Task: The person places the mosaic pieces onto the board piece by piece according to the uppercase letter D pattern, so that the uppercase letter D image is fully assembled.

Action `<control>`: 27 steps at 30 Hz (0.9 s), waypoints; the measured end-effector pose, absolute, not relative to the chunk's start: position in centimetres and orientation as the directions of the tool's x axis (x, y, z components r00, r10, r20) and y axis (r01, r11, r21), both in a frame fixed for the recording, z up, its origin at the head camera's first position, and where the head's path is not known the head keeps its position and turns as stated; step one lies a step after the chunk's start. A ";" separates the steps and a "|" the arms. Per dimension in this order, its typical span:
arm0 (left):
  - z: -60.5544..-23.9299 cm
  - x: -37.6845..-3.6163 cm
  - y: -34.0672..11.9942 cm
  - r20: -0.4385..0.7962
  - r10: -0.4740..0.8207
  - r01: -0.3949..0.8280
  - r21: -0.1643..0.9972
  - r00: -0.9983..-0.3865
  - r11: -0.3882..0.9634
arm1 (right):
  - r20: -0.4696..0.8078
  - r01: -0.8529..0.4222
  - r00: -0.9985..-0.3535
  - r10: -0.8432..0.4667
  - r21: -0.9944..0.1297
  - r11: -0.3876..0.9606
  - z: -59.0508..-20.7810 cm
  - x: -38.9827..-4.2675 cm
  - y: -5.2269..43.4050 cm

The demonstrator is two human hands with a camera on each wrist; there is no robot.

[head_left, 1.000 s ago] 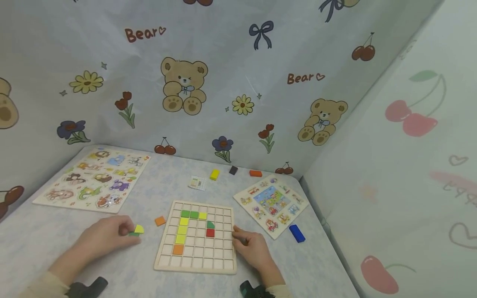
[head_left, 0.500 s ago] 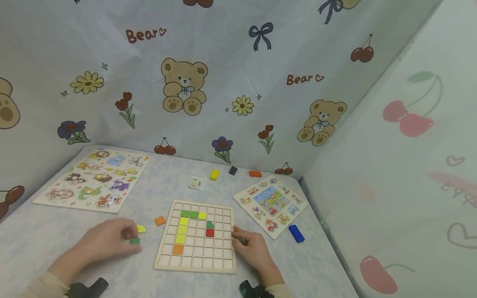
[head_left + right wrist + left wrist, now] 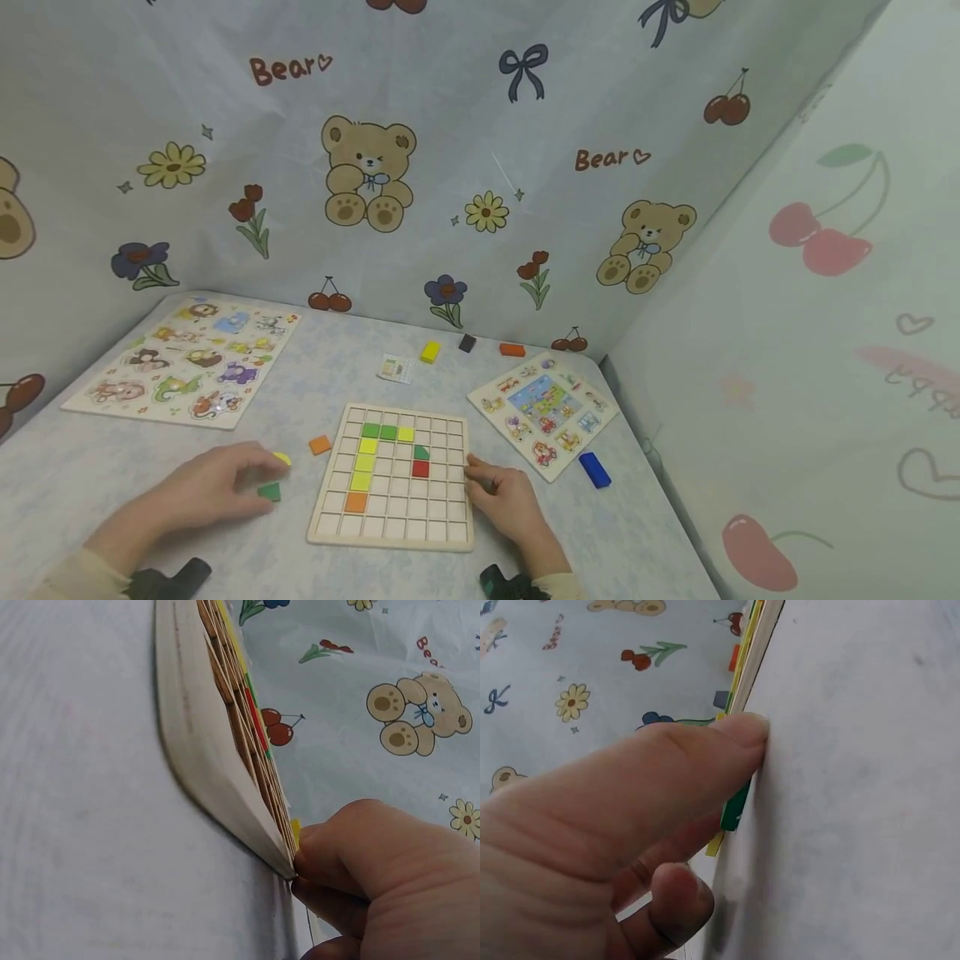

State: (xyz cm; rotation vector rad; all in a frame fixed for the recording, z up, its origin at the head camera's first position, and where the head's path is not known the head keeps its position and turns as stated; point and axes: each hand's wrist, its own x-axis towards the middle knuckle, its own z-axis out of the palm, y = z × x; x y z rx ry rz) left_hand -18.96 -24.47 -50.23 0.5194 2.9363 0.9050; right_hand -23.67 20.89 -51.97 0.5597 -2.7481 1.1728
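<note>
My left hand [image 3: 206,487] is low over the table left of the wooden grid board [image 3: 397,532], thumb and index finger spread apart. A green block [image 3: 269,492] lies by the thumb tip; in the left wrist view the thumb partly covers this green block [image 3: 736,808]. Beyond it, a yellow rounded piece [image 3: 282,459] shows partly hidden by the index finger. With thumb and fingers, my right hand [image 3: 510,504] pinches the board's right edge; the right wrist view shows the grip on the board's rim [image 3: 202,750]. Green, yellow, orange and red pieces sit in the board's squares.
An orange square [image 3: 319,445] lies left of the board. An animal puzzle [image 3: 108,408] is at the back left, another picture puzzle [image 3: 551,473] at the right. Near it lies a blue block [image 3: 595,470]. Yellow [image 3: 430,352], black [image 3: 467,342] and orange blocks [image 3: 512,350] are at the back.
The green and yellow pieces, held together earlier between the left fingers, are now apart, the green one nearer me. The left fingers have spread. The right hand stays on the board.
</note>
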 end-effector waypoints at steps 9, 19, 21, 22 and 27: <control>-50.7 -19.2 -24.6 0.075 0.340 0.322 0.560 -0.938 0.763 | 0.225 -0.361 -0.931 -0.288 -0.684 0.633 -51.9 -23.6 20.8; -50.7 -18.9 -24.1 0.103 0.356 0.343 0.601 -0.929 0.722 | 0.212 -0.356 -0.932 -0.294 -0.689 0.631 -51.7 -23.6 20.8; -50.6 -18.8 -24.1 0.101 0.351 0.340 0.591 -0.931 0.732 | 0.213 -0.357 -0.932 -0.294 -0.689 0.631 -51.7 -23.5 20.8; -50.6 -18.8 -24.0 0.108 0.351 0.345 0.582 -0.930 0.736 | 0.215 -0.359 -0.931 -0.295 -0.688 0.631 -51.7 -23.5 20.8; -50.6 -18.9 -24.0 0.139 0.394 0.392 0.605 -0.909 0.692 | 0.229 -0.377 -0.924 -0.306 -0.682 0.627 -51.9 -23.6 20.9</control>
